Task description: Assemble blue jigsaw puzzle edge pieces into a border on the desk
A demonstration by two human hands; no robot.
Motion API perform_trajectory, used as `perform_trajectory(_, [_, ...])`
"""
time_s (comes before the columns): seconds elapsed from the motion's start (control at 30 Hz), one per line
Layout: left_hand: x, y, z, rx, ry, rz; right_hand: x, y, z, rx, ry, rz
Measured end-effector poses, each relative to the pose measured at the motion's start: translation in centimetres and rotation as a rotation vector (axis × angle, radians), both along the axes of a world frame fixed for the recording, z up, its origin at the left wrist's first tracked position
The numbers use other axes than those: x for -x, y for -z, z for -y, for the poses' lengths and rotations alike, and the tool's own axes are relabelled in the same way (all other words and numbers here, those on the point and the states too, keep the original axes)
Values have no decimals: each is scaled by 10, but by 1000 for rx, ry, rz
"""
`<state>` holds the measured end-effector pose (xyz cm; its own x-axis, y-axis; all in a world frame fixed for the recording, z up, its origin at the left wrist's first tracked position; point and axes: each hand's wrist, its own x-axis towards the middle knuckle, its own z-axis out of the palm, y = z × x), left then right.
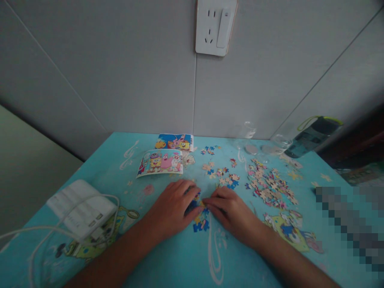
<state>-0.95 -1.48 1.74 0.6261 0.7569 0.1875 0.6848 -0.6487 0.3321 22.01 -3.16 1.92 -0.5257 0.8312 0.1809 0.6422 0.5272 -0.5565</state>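
A small joined section of jigsaw puzzle, mostly blue and yellow, lies on the table between my two hands. My left hand rests over its left side, thumb and fingers apart, and hides part of it. At the section's upper right edge, my right hand has thumb and forefinger pinched on a small yellowish puzzle piece, mostly covered by the fingertips. Just beyond the right hand sit loose blue puzzle pieces. Farther right spreads a larger heap of puzzle pieces.
Two cartoon picture cards lie at the back. A white power bank with a cable is on the left. Clear containers and a dark bottle stand back right. The wall carries a socket.
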Motion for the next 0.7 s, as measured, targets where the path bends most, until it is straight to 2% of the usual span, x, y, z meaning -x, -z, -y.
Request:
perform_trajectory(0.23, [-1, -8, 4, -15, 264, -55, -40, -10, -23, -66, 247, 80])
perform_trajectory(0.5, [1, -10, 2, -2, 305, -31, -39, -5, -19, 0, 256, 214])
perform_trajectory(0.7, [-1, -6, 4, -5, 334, -37, -40, -6, -20, 66, 275, 158])
